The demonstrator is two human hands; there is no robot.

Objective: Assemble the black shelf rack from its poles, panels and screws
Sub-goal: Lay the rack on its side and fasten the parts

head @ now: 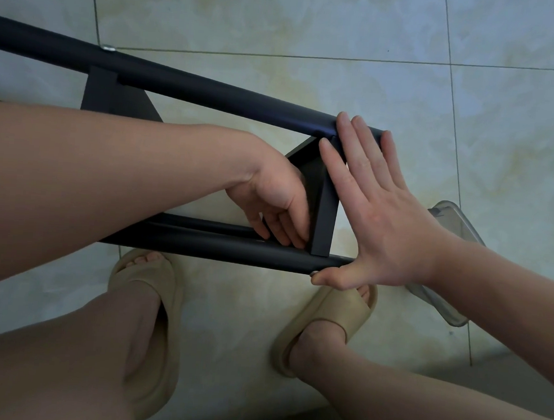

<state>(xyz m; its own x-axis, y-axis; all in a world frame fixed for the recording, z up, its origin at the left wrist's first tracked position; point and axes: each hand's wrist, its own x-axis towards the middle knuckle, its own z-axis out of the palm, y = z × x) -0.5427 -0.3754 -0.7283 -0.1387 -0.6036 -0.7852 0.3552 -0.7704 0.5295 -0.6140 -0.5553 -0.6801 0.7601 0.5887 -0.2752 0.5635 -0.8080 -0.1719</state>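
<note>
The black rack lies on its side over the tiled floor. Its far pole (pixel 212 89) runs from the upper left to the middle, and its near pole (pixel 220 250) lies just in front of my feet. A black panel (pixel 323 209) joins the two poles at their right ends. My right hand (pixel 377 203) is spread flat against the panel's end, fingertips on the far pole, thumb pressing a small silver screw head (pixel 314 272) at the near pole. My left hand (pixel 276 203) reaches inside the frame, its fingers curled against the panel's inner corner by the near pole.
A second black panel (pixel 113 96) joins the far pole farther left, below a silver screw (pixel 108 47). A clear plastic container (pixel 453 255) lies on the floor behind my right wrist. My feet in beige slippers (pixel 146 302) stand under the near pole.
</note>
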